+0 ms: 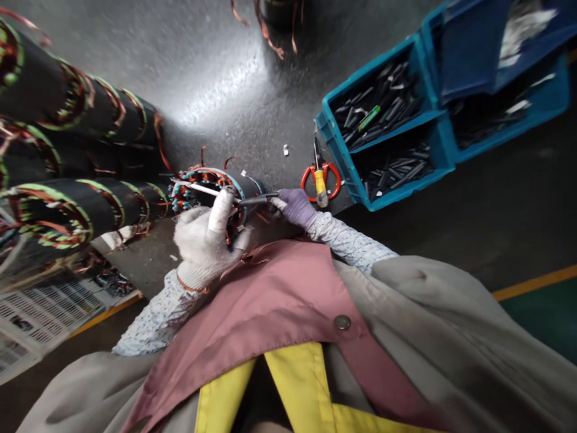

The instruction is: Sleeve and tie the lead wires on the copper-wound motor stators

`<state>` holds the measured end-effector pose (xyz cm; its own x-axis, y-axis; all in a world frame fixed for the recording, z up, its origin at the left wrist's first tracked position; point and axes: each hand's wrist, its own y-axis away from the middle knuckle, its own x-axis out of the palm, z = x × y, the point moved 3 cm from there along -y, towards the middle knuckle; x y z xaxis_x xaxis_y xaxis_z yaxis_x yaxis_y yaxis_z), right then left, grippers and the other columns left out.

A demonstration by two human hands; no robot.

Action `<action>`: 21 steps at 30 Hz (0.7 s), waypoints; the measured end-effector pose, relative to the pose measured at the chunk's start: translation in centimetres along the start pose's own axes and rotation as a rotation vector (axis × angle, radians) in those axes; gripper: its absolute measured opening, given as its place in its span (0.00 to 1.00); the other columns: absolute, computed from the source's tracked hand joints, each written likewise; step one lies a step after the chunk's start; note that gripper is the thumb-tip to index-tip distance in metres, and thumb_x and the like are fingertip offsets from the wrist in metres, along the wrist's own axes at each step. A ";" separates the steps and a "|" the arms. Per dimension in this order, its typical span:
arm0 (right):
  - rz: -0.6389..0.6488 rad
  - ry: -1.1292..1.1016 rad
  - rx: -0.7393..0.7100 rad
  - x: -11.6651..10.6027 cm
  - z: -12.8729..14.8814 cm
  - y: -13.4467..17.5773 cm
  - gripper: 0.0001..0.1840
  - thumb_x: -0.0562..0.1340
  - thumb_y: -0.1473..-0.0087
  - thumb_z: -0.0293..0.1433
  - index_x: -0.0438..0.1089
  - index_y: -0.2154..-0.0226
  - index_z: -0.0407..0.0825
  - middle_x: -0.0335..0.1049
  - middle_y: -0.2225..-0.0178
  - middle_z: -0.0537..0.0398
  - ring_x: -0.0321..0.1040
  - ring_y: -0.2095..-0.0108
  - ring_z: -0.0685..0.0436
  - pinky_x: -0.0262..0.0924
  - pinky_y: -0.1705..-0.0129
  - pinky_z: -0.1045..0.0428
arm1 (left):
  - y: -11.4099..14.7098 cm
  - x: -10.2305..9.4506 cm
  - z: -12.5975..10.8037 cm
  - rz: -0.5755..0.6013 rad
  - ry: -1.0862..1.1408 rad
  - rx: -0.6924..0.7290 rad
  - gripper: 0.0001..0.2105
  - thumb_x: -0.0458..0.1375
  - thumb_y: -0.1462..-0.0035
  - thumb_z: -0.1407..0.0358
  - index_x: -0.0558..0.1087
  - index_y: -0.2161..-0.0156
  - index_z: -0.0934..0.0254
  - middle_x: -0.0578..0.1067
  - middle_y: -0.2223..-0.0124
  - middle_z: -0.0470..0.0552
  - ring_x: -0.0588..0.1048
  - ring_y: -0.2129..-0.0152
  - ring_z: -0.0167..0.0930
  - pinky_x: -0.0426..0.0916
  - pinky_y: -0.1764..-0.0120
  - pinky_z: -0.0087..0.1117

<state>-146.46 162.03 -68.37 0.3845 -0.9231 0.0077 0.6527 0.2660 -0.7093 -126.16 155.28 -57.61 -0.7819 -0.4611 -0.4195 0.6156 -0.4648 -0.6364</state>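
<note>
A short round motor stator point(243, 180) with copper windings and blue-tipped slots lies at the table's near edge, in front of me. My left hand point(205, 237), in a white knitted glove, is at its wound end, fingers curled at a thin white tube point(202, 189). Part of that grip is hidden behind the raised finger. My right hand point(298, 208), in a purple glove, is closed round the right end of a dark grey sleeve point(259, 199). The sleeve's left end meets the white tube by my left fingertips; whether one is inside the other I cannot tell.
Red-handled scissors point(334, 180) and a yellow-handled tool point(320, 183) lie right of the stator. Blue divided bins point(372, 203) hold many dark sleeves and a green-labelled item point(369, 118). Stacked stators point(112, 201) stand left, above a white slotted crate point(49, 319). Another stator point(279, 12) is at the back.
</note>
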 end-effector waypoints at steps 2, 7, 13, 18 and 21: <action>0.043 -0.114 0.071 0.1 0.3 0.0 0.10 0.63 0.43 0.27 0.72 0.76 0.47 0.74 0.76 0.56 0.71 0.73 0.47 0.63 0.68 0.55 | 0.1 -0.1 0.0 -0.021 -0.005 0.015 0.41 0.59 0.48 0.52 0.55 0.32 0.64 0.80 0.66 0.54 0.79 0.68 0.41 0.69 0.57 0.42; 0.273 -0.551 0.420 -0.2 -0.2 0.3 0.14 0.61 0.39 0.37 0.69 0.73 0.46 0.73 0.78 0.54 0.65 0.82 0.51 0.57 0.82 0.57 | 0.3 -0.3 0.0 -0.007 -0.011 0.026 0.41 0.59 0.48 0.53 0.55 0.32 0.64 0.80 0.66 0.54 0.78 0.69 0.40 0.68 0.56 0.42; 0.225 -0.063 0.139 1.4 1.8 -1.1 0.08 0.64 0.45 0.28 0.72 0.75 0.46 0.75 0.75 0.51 0.71 0.73 0.45 0.61 0.72 0.53 | 0.2 -0.3 -0.2 0.028 -0.046 -0.003 0.41 0.59 0.49 0.52 0.55 0.32 0.64 0.79 0.66 0.54 0.78 0.69 0.41 0.68 0.55 0.43; 0.193 0.242 -0.153 1.7 2.6 -1.1 0.06 0.62 0.45 0.24 0.75 0.71 0.46 0.78 0.67 0.49 0.73 0.62 0.42 0.61 0.62 0.52 | 0.0 -0.4 -0.2 -0.005 -0.102 -0.051 0.41 0.60 0.49 0.52 0.54 0.32 0.61 0.79 0.65 0.52 0.79 0.68 0.41 0.68 0.56 0.42; 0.141 -0.084 0.040 0.2 1.1 -0.7 0.10 0.63 0.41 0.34 0.71 0.72 0.47 0.75 0.73 0.53 0.70 0.71 0.47 0.61 0.70 0.55 | -0.2 -0.5 -0.3 -0.015 -0.109 -0.065 0.40 0.59 0.49 0.53 0.55 0.32 0.62 0.80 0.64 0.53 0.79 0.66 0.41 0.68 0.56 0.41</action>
<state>-146.07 161.94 -67.10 0.5262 -0.8499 -0.0298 0.6132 0.4035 -0.6790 -125.90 155.79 -57.49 -0.7737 -0.5352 -0.3391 0.5932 -0.4239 -0.6844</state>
